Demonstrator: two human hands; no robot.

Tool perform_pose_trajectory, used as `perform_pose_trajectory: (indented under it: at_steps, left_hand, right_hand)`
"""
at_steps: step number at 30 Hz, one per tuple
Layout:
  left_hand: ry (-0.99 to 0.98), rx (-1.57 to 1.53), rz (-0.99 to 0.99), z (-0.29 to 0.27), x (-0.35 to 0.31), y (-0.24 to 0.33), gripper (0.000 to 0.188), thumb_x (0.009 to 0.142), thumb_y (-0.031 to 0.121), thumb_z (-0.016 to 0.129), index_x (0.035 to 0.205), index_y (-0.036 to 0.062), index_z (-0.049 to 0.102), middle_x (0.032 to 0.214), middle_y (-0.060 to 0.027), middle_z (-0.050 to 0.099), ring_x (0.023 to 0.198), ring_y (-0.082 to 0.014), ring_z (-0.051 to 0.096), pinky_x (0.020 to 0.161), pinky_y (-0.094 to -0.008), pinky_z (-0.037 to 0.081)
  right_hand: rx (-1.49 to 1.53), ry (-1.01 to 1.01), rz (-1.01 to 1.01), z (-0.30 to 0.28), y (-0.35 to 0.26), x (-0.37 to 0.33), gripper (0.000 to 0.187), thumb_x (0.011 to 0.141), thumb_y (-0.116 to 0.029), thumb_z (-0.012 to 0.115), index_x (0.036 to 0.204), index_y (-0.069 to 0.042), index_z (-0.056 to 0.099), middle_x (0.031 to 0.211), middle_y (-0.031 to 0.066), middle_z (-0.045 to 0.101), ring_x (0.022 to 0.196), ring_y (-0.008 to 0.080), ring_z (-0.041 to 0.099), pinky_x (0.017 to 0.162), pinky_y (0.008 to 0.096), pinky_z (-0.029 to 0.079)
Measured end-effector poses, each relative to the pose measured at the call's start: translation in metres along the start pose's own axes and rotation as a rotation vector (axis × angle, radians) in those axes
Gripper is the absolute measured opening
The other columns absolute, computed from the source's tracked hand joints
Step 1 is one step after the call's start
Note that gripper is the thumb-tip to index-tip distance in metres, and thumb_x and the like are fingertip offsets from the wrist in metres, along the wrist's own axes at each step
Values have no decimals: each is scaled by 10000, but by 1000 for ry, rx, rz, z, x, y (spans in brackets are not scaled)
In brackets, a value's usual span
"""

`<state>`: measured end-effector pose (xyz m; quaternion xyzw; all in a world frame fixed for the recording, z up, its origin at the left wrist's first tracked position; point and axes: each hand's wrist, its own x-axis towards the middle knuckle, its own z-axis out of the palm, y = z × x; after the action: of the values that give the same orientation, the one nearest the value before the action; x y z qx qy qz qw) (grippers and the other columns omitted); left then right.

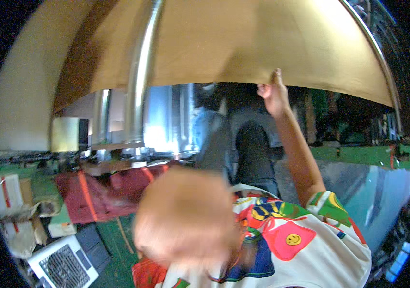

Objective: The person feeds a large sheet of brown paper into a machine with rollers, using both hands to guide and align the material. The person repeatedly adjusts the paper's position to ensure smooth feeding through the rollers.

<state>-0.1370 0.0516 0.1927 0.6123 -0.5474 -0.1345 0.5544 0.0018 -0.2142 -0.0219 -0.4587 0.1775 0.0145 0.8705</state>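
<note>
A broad sheet of golden-brown fabric [200, 43] stretches across the far side, its lower edge hanging in a curve. My right hand [276, 98] is closed at that edge, with the thumb up against the fabric and the fingers curled in. My left arm is raised close in front of me as a large blurred shape [185, 218]. Motion smears it, so the fingers of my left hand do not show. A shiny metal pole [141, 77] crosses the fabric left of my right hand.
Another metal rod [373, 41] borders the fabric at right. Dark red cloth [113, 192] with orange strips lies at left. A pale device with a black grille [65, 263] stands at lower left. Beyond my right arm is a teal surface [382, 192] beside a green ledge [358, 156].
</note>
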Motion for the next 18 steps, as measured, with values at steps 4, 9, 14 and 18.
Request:
perform_pose_trajectory:
  at_steps: [4,9,14,18]
  left_hand:
    - [777,-11,-572,34,-3,-99,190,866,182,539,875,-1,590,672,-9,547,623,-57,492,557,-204,404]
    - [1355,-547,-694,38,-16,-210,367,783,361,643,954,51,546,789,12,512,654,-76,462,552,-234,395]
    - [1366,-673,-576,22,24,-242,405,753,402,661,930,52,560,806,-10,561,659,-97,519,540,-220,423]
    - [1394,-768,-588,22,47,-248,420,846,404,526,943,-5,540,774,-84,598,598,-135,565,495,-275,463]
  right_hand:
    - [39,-120,-38,6,13,3,378,909,-457,347,914,-111,499,697,20,552,554,119,483,484,241,371]
    - [42,-73,-58,37,9,-16,321,922,-403,361,866,-108,473,621,1,478,495,113,430,443,228,332]
    - [40,-4,-14,35,17,-10,360,903,-436,391,943,-93,495,720,20,543,539,114,464,443,213,348]
    - [59,-46,-31,31,26,-1,390,887,-464,408,980,-99,508,751,14,563,571,110,487,472,223,383]
